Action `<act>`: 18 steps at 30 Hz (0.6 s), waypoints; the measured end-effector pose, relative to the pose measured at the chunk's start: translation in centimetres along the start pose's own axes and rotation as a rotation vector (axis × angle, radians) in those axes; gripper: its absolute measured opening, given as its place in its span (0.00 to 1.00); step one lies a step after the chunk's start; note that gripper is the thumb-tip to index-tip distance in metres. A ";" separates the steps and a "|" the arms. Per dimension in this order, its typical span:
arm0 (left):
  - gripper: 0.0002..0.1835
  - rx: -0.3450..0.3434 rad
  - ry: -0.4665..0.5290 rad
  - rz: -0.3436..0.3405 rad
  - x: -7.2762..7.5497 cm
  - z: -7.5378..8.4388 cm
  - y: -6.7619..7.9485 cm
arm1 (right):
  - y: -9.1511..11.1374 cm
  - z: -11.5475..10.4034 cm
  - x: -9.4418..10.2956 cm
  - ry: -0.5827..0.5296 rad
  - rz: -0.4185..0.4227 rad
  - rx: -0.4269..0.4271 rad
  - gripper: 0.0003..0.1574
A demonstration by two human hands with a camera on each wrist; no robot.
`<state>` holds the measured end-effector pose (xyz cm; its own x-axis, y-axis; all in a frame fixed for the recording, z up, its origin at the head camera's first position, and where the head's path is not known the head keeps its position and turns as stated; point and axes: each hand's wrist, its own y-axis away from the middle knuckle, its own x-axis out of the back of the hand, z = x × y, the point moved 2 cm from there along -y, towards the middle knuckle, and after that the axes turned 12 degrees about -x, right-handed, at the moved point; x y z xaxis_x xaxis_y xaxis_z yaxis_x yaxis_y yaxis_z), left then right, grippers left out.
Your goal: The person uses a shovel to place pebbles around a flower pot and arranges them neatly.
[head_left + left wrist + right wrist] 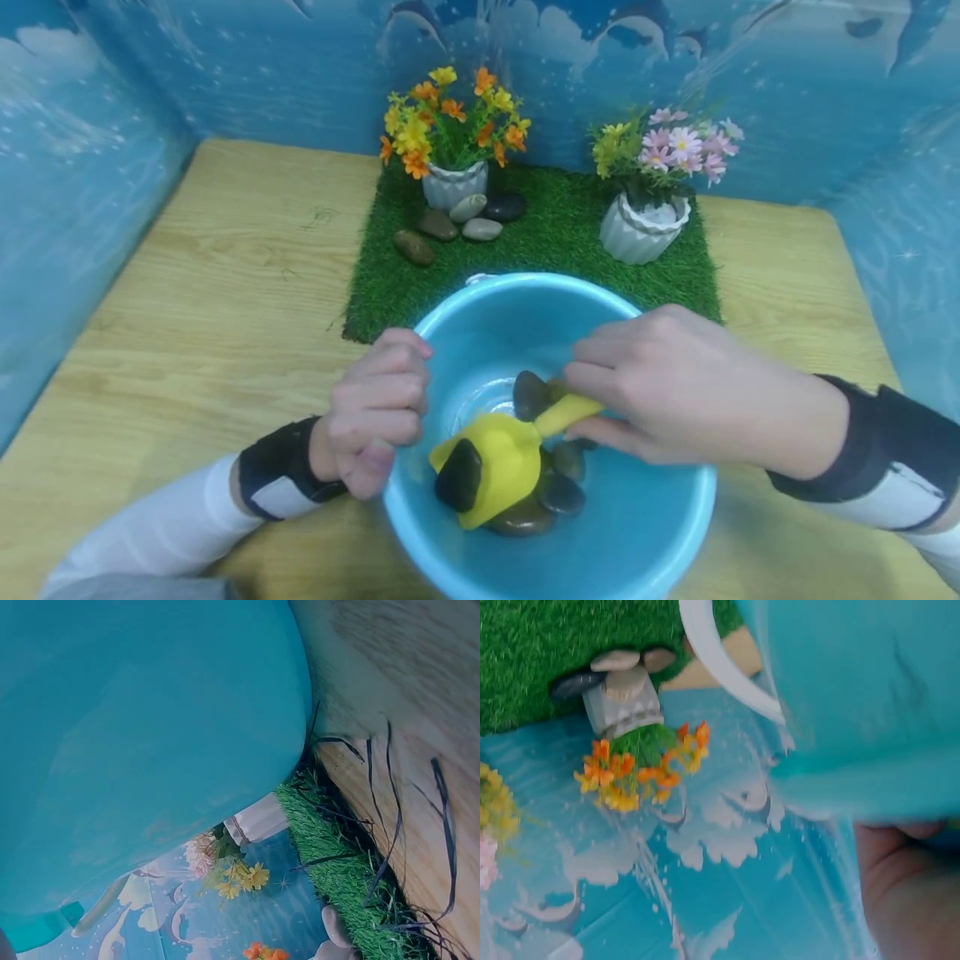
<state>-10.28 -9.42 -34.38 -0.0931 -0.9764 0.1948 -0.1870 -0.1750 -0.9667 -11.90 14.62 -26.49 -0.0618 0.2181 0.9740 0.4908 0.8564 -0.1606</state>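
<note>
A light blue bucket [551,287] stands at the front of the table with several dark, smooth stones [561,494] on its bottom. At the bucket's left rim, my left hand [381,408] grips the edge with curled fingers. My right hand [652,383] reaches over the right side and holds a yellow toy shovel [506,467] by its handle. One black stone [459,475] lies on the shovel's blade, inside the bucket. In the left wrist view the bucket's outer wall [150,727] fills much of the picture. The right wrist view shows part of my right hand [911,900] beside the bucket.
Behind the bucket lies a green turf mat [547,229]. On it stand a white pot with orange and yellow flowers [453,125] and a tilted white pot with pink flowers [645,229]. Several stones [438,223] lie by the left pot. Blue dolphin-print walls [285,75] enclose the table.
</note>
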 end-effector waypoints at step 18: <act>0.28 0.004 -0.003 -0.009 0.2 0.0 -0.1 | 2.4 3.4 2.0 -0.249 0.186 -0.033 0.16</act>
<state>-10.24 -9.57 -34.26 -0.0889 -0.9750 0.2035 -0.1839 -0.1847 -0.9654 -13.83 18.71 -25.43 -0.1774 0.4812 0.8585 0.5417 0.7760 -0.3230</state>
